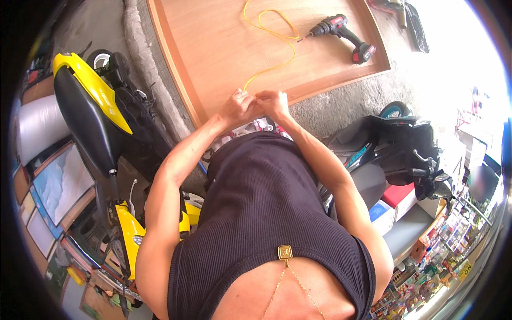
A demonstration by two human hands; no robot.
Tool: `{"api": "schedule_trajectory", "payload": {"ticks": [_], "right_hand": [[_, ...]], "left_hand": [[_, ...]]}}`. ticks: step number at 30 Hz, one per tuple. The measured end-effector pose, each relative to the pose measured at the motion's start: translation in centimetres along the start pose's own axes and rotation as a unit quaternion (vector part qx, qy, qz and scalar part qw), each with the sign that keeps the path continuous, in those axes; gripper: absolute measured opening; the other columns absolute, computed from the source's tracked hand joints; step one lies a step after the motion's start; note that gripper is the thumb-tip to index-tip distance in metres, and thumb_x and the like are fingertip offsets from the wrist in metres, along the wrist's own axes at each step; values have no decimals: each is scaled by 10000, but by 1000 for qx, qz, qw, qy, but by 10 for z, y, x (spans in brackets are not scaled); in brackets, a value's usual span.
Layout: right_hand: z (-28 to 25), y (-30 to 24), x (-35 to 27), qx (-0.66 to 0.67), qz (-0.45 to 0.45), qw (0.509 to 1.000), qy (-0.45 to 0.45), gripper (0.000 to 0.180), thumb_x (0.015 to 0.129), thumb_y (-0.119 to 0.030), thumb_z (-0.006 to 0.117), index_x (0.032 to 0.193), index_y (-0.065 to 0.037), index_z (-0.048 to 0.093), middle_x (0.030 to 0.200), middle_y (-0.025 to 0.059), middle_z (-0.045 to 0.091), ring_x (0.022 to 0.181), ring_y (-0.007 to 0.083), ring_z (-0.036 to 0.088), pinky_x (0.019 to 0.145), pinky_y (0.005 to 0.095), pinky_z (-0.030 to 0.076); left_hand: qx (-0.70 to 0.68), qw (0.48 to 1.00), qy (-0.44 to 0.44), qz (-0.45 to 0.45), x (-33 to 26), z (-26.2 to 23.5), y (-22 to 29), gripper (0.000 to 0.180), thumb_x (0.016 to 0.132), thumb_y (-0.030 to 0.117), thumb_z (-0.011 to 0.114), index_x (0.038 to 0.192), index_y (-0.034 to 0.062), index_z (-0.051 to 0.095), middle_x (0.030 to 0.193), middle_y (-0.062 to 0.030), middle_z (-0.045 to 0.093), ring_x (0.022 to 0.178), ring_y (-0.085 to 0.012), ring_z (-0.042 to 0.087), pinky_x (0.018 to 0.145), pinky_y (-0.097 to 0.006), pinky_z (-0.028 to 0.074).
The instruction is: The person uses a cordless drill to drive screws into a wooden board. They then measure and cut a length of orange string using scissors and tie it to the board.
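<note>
Presently, the near end of a yellow cord (277, 50) is pinched between left hand (238, 106) and right hand (274, 102), both closed on it, while the remainder is left looped beyond them beside an untouched cordless drill (341, 36) on a plywood panel (213, 48).

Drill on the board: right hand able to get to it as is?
Probably yes, with a stretch. The drill lies in the open on the board, nothing on it, but the right hand is busy at the yellow cord end with the left hand.
</note>
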State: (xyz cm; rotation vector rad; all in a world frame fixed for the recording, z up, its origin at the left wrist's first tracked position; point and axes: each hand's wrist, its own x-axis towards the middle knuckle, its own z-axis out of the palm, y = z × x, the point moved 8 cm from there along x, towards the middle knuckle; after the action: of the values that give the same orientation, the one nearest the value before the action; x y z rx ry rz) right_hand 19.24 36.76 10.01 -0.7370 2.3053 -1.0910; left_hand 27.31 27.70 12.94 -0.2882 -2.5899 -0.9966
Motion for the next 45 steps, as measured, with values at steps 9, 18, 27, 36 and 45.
{"api": "schedule_trajectory", "payload": {"ticks": [9, 18, 27, 36, 45], "right_hand": [[-6, -33, -3, -95, -283, 954, 13, 49, 643, -110, 652, 634, -63, 639, 610, 75, 603, 630, 250, 568, 763, 365, 411], [7, -39, -3, -140, -331, 932, -51, 83, 650, -131, 628, 612, -71, 587, 633, 96, 562, 723, 266, 559, 788, 392, 400], [17, -23, 13, 24, -269, 948, -167, 110, 689, -49, 618, 774, -49, 689, 720, 124, 636, 749, 303, 588, 689, 403, 475], [26, 6, 27, 70, -14, 952, -299, 183, 734, -82, 667, 904, -59, 731, 755, 98, 691, 680, 125, 624, 642, 286, 498], [28, 27, 27, 206, 59, 936, -279, 245, 708, -101, 714, 941, -26, 713, 766, 75, 700, 694, 91, 621, 642, 256, 506]], "left_hand": [[25, 996, 43, -76, 1, -3, 1, 113, 742, 74, 658, 792, 45, 560, 706, -80, 572, 660, -251, 543, 692, -367, 397], [64, 996, -13, -64, 12, -14, 3, 143, 729, 137, 707, 776, 71, 590, 675, -58, 571, 673, -221, 555, 713, -356, 400], [79, 996, -49, -1, 9, -19, -1, 149, 701, 128, 731, 753, 80, 600, 653, -48, 551, 680, -206, 567, 742, -345, 427], [99, 991, -50, 78, 9, -20, 5, 105, 704, 80, 667, 793, 46, 624, 672, -50, 557, 716, -196, 582, 744, -345, 460], [112, 983, -106, 101, 20, -17, 0, 138, 664, 79, 631, 799, 64, 650, 735, -27, 619, 752, -176, 593, 790, -337, 447]]}}
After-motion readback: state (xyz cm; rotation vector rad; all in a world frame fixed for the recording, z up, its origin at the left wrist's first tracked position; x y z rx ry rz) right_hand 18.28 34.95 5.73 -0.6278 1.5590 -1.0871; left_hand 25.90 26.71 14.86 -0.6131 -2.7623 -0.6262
